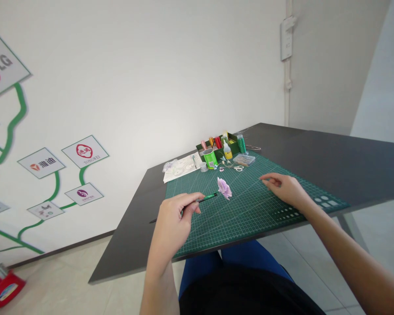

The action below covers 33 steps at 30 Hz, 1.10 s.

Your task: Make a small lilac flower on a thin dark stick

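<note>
My left hand (177, 216) is closed around a slim dark green stem. A pale purple artificial flower (224, 188) stands at the stem's right end, tilted over the green cutting mat (236, 214). A thin black tip (153, 221) shows on the far side of this hand; whether it belongs to the stem I cannot tell. To the right of the flower, my right hand (285, 189) hovers low over or rests on the mat. Its thumb and fingers are bent together at the tips, and anything between them is too small to make out.
Behind the flower are a green tin (210, 159), white-handled scissors (238, 168), a glue bottle (227, 151), a clear case (244, 159) and a dark green box (201, 149) of spools. White paper (181, 169) lies back left on the black table (128, 227), against the wall.
</note>
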Tool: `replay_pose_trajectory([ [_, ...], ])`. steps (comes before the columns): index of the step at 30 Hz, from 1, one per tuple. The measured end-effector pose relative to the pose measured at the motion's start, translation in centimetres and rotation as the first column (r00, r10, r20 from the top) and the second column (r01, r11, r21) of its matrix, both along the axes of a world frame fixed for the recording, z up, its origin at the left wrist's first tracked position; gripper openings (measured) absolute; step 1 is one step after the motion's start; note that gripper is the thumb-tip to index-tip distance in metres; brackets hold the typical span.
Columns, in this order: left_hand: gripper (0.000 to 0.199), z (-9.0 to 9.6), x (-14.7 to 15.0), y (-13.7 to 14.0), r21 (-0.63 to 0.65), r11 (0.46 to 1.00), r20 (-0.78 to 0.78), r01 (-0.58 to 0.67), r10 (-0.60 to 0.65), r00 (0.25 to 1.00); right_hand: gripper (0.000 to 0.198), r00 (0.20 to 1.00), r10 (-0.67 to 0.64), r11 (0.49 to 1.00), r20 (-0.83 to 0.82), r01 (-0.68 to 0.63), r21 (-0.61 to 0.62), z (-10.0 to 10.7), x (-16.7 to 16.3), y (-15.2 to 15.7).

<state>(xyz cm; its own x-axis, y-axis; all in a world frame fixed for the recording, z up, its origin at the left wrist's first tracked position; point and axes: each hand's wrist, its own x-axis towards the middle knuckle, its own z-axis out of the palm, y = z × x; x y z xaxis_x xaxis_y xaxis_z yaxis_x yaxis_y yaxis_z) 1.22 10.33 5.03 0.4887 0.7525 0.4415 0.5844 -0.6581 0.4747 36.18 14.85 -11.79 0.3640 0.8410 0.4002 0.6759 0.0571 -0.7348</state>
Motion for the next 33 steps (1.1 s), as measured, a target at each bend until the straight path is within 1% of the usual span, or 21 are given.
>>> replay_pose_trajectory([
  [2,0.03,0.0,0.1,0.1,-0.004,1.0,0.003,-0.003,0.003,1.0,0.03,0.996,0.082,0.993,-0.038,-0.079,0.083,0.9,-2.0,-1.3],
  [4,0.029,-0.1,0.2,0.1,-0.004,1.0,0.006,-0.005,0.005,1.0,0.032,0.971,0.224,0.97,-0.088,-0.214,0.112,1.9,-4.6,-2.8],
  [6,0.029,-0.2,0.4,0.1,-0.005,1.0,0.008,-0.007,0.007,1.0,0.035,0.912,0.382,0.922,-0.15,-0.364,0.133,3.0,-7.5,-4.4],
  [9,0.03,-0.3,0.6,0.0,-0.008,1.0,0.01,-0.001,0.001,1.0,0.041,0.796,0.534,0.845,-0.285,-0.512,0.154,4.2,-11.3,-6.0],
  [11,0.03,-0.4,0.7,0.0,-0.014,1.0,0.016,0.005,-0.005,1.0,0.046,0.705,0.598,0.794,-0.381,-0.585,0.163,4.8,-13.2,-6.5],
  [14,0.029,-0.6,0.6,0.0,-0.024,1.0,0.036,0.01,-0.009,0.999,0.046,0.577,0.667,0.725,-0.471,-0.647,0.235,5.4,-15.0,-6.6],
  [16,0.029,-0.7,0.6,0.1,-0.027,1.0,0.043,0.009,-0.008,0.999,0.046,0.512,0.684,0.703,-0.519,-0.651,0.284,5.7,-15.7,-6.6],
  [18,0.029,-0.7,0.6,0.1,-0.025,1.0,0.043,0.005,-0.004,0.999,0.048,0.476,0.677,0.703,-0.562,-0.643,0.302,6.0,-16.2,-6.7],
  [20,0.03,-0.8,0.5,0.2,-0.02,1.0,0.045,0.004,-0.003,0.999,0.048,0.476,0.656,0.719,-0.585,-0.629,0.294,6.3,-16.5,-7.0],
  [24,0.031,-0.9,0.5,0.4,-0.021,1.0,0.062,0.008,-0.007,0.998,0.046,0.55,0.625,0.758,-0.554,-0.596,0.263,6.9,-16.7,-8.0],
  [27,0.032,-1.0,0.4,0.5,-0.028,1.0,0.075,0.007,-0.005,0.997,0.045,0.604,0.623,0.761,-0.497,-0.613,0.211,7.3,-16.7,-8.7],
  [30,0.032,-1.3,0.4,0.6,-0.032,0.999,0.083,-0.005,0.007,0.997,0.043,0.637,0.617,0.765,-0.463,-0.622,0.163,7.8,-16.5,-9.6],
  [33,0.03,-1.4,0.3,0.7,-0.037,0.999,0.089,-0.016,0.019,0.996,0.041,0.667,0.618,0.77,-0.417,-0.622,0.145,8.3,-16.3,-10.5],
])
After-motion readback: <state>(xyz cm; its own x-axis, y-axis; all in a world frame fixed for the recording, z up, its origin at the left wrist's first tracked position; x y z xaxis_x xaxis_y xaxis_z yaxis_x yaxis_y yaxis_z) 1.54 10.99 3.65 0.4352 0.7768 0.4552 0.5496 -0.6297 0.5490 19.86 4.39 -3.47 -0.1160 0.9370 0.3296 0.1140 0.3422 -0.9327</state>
